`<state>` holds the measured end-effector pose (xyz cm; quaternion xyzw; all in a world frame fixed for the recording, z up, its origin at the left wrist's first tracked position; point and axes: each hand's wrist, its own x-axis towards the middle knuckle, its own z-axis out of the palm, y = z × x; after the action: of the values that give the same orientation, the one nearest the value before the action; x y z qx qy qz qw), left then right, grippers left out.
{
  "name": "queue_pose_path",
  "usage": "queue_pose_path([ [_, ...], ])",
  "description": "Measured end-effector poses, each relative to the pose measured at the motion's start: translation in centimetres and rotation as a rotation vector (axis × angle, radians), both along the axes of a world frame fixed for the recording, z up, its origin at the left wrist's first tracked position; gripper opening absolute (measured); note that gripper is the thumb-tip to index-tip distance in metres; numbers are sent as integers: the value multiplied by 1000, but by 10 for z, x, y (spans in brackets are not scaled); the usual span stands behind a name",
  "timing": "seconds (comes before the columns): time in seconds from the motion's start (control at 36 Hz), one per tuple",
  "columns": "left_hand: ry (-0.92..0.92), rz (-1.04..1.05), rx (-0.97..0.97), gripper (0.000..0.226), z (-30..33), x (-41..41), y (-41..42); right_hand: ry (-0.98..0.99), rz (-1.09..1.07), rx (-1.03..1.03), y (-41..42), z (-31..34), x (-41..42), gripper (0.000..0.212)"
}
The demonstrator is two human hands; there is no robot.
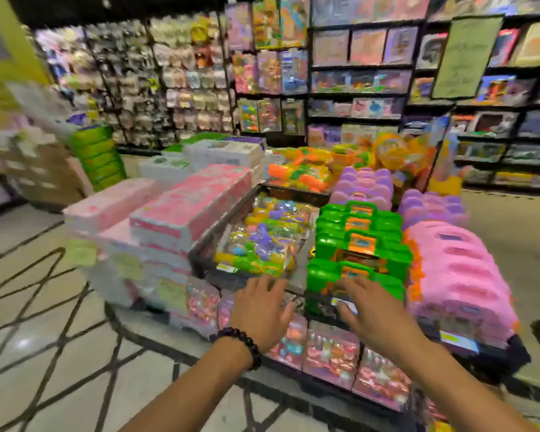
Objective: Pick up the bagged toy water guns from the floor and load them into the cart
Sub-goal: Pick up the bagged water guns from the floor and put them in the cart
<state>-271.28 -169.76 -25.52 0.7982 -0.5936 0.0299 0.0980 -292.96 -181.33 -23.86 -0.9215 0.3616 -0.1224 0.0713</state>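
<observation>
This is a toy shop with tall shelves (359, 67) full of boxes across the top of the frame and a tiled floor (44, 338) at the lower left. In the middle stands the cart (200, 254), stacked with pink boxes (187, 210), green cases (359, 241) and purple cases (362, 185). Bagged toy water guns (262, 241) already lie in the open middle part of the cart. More orange ones (300, 174) sit farther back.

The left hand (262, 310) and the right hand (374, 313) hover low in the middle of the frame, just over the cart's near edge. Both have fingers spread apart and hold nothing. No bags show on the floor here, and the picture is blurry.

To do this well, I think the hands should look down to find the next bag, lift it with both hands, and lay it flat on the pile so it does not slide.
</observation>
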Motion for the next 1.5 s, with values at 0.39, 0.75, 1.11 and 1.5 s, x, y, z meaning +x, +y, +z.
queue_pose_path([
  [0.39, 81, 509, 35, 44, -13, 247, 316, 31, 466, 73, 238, -21, 331, 41],
  [0.75, 97, 965, -11, 48, -19, 325, 535, 30, 950, 60, 394, -12, 514, 43],
  [1.11, 111, 1383, 28, 50, -27, 347, 557, 77, 1298, 132, 404, -29, 628, 44],
  [1.5, 150, 1565, 47, 48, -26, 385, 499, 134, 1458, 220, 352, -47, 727, 43],
])
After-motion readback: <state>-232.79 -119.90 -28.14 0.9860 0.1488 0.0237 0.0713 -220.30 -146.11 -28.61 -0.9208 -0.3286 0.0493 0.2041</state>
